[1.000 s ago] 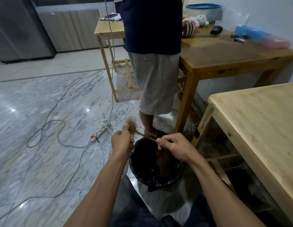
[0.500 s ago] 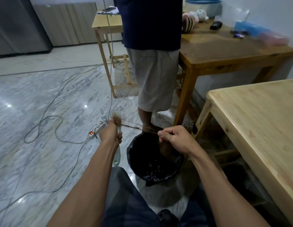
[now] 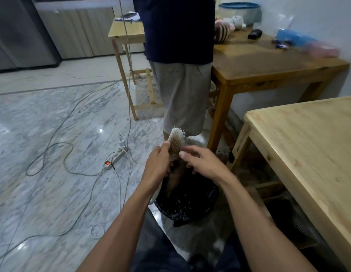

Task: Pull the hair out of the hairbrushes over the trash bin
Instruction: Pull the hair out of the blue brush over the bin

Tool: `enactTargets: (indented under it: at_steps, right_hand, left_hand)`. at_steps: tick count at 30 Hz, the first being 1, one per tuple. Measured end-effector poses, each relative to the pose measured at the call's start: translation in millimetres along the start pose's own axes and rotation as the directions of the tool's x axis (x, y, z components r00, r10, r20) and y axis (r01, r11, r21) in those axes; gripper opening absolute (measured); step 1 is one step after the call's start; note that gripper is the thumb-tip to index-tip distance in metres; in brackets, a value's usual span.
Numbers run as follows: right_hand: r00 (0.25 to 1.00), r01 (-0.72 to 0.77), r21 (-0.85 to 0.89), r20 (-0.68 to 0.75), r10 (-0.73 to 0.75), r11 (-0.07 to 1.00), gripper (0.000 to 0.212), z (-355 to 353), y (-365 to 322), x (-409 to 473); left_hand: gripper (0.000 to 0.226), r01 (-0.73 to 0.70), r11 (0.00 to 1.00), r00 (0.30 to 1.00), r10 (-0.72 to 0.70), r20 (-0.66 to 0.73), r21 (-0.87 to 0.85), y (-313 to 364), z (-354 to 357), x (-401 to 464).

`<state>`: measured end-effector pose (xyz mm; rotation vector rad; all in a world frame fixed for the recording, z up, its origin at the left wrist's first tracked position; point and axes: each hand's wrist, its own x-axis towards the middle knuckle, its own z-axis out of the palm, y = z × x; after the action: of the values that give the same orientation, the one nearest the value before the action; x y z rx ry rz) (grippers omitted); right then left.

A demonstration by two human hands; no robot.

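Observation:
My left hand (image 3: 158,163) grips a pale hairbrush (image 3: 176,141) upright, its bristled head above my fingers and matted with brown hair. A brown tuft of hair (image 3: 173,180) hangs from the brush down toward the black-lined trash bin (image 3: 202,205) on the floor just below. My right hand (image 3: 202,162) is right beside the brush head, fingers bent and pinching at the hair near its lower part. The brush handle is mostly hidden behind my left wrist.
A person in a dark shirt and grey shorts (image 3: 182,95) stands just beyond the bin. Wooden tables (image 3: 308,154) stand at the right and behind. A power strip (image 3: 115,158) and cables (image 3: 58,150) lie on the marble floor at left.
My left hand brought the brush back from the left to over the bin and turned its head up. My right hand, which had pulled a strand out to the right, returned to the brush.

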<state>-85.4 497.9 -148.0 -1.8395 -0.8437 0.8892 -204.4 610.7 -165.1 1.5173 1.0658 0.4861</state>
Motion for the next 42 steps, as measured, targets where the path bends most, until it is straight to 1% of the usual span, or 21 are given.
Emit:
enactTargets:
  at_steps: [2, 4, 6, 8, 10, 11, 13, 14, 21, 24, 29, 31, 34, 36, 37, 38, 39, 40, 41, 42]
  right_hand:
    - [0.999, 0.001, 0.047, -0.045, 0.001, 0.999, 0.018, 5.2, 0.9, 1.3]
    - [0.995, 0.029, 0.069, -0.096, -0.022, 0.997, 0.027, 7.4, 3.5, 1.9]
    - [0.994, 0.043, 0.04, -0.104, -0.038, 0.998, 0.03, 8.1, 2.8, -0.3]
    - [0.997, 0.043, -0.037, -0.061, -0.045, 0.998, 0.03, 10.4, 0.9, -2.1]
    - [0.998, 0.047, -0.095, -0.031, -0.05, 0.994, 0.03, 14.1, 0.7, -2.9]
    - [0.999, 0.042, -0.114, -0.022, -0.045, 0.993, 0.03, 14.9, 0.4, -3.2]
    - [0.999, 0.032, -0.129, -0.011, -0.033, 0.991, 0.027, 12.8, -1.1, -5.4]
    - [0.999, 0.031, -0.134, -0.008, -0.032, 0.99, 0.026, 10.6, -2.2, -7.5]
    - [1.0, 0.022, -0.218, 0.007, -0.021, 0.976, 0.023, -9.0, -15.9, -17.8]
    - [1.0, 0.022, -0.24, 0.023, -0.017, 0.97, 0.023, -14.2, -19.1, -19.9]
    - [0.999, 0.027, -0.275, 0.029, -0.02, 0.961, 0.025, -15.0, -23.2, -17.8]
    - [1.0, 0.018, -0.272, 0.014, -0.014, 0.962, 0.027, -14.2, -23.9, -17.0]
    - [1.0, -0.007, -0.296, -0.004, 0.006, 0.955, 0.026, -17.6, -20.5, -13.5]
    - [0.997, -0.072, -0.355, -0.006, 0.075, 0.932, 0.021, -23.3, -15.9, -9.3]
    - [0.991, -0.123, -0.415, -0.002, 0.134, 0.902, 0.03, -26.4, -13.0, -7.0]
    - [0.983, -0.176, -0.46, -0.029, 0.183, 0.871, 0.045, -28.3, -10.1, -4.5]
    - [0.975, -0.222, -0.469, -0.09, 0.203, 0.855, 0.057, -29.6, -7.7, -2.3]
    - [0.968, -0.244, -0.45, -0.163, 0.19, 0.859, 0.062, -29.8, -5.9, 0.0]
    - [0.964, -0.234, -0.403, -0.217, 0.156, 0.885, 0.062, -28.0, -4.6, 3.1]
    - [0.965, -0.202, -0.344, -0.231, 0.126, 0.917, 0.06, -25.5, -4.9, 5.7]
  left_hand:
    - [0.047, -0.017, 1.0, 1.0, 0.017, 0.004, -0.002, 2.5, 0.6, 2.7]
    - [0.041, 0.01, 0.999, 1.0, -0.01, 0.006, -0.038, 5.9, -2.8, 7.2]
    - [0.039, 0.121, 0.981, 0.993, -0.118, 0.03, -0.151, 7.0, -6.6, 12.4]
    - [0.034, 0.27, 0.92, 0.963, -0.263, 0.064, -0.282, 5.9, -8.5, 15.0]
    - [0.025, 0.34, 0.86, 0.939, -0.335, 0.083, -0.38, 1.9, -7.8, 19.2]
    - [0.027, 0.352, 0.836, 0.933, -0.352, 0.082, -0.421, 0.0, -7.3, 22.8]
    - [0.041, 0.363, 0.801, 0.923, -0.379, 0.065, -0.476, -4.2, -6.7, 31.8]
    - [0.044, 0.365, 0.791, 0.92, -0.386, 0.063, -0.49, -5.2, -6.1, 35.3]
    - [0.046, 0.371, 0.789, 0.907, -0.422, 0.007, -0.491, -11.6, -4.6, 45.8]
    - [0.048, 0.357, 0.775, 0.905, -0.426, -0.014, -0.522, -14.5, -5.1, 51.8]
    - [0.043, 0.353, 0.763, 0.89, -0.453, -0.058, -0.541, -9.0, -5.5, 54.0]
    - [0.04, 0.345, 0.777, 0.891, -0.448, -0.078, -0.526, -6.4, -5.0, 52.6]
    - [0.034, 0.311, 0.817, 0.917, -0.393, -0.073, -0.485, -1.3, -5.5, 44.9]
    - [0.04, 0.328, 0.838, 0.925, -0.379, -0.033, -0.435, -0.1, -9.4, 40.2]
    - [0.044, 0.342, 0.838, 0.926, -0.379, -0.002, -0.426, 1.3, -12.4, 37.3]
    - [0.039, 0.355, 0.828, 0.925, -0.379, 0.035, -0.433, 3.1, -14.5, 34.6]
    - [0.032, 0.356, 0.832, 0.928, -0.369, 0.054, -0.427, 6.3, -16.0, 29.5]
    - [0.022, 0.347, 0.841, 0.934, -0.351, 0.07, -0.415, 9.2, -17.3, 24.7]
    - [0.011, 0.318, 0.867, 0.946, -0.315, 0.072, -0.385, 12.7, -17.5, 19.6]
    - [0.008, 0.277, 0.893, 0.961, -0.266, 0.08, -0.354, 16.2, -16.5, 13.8]
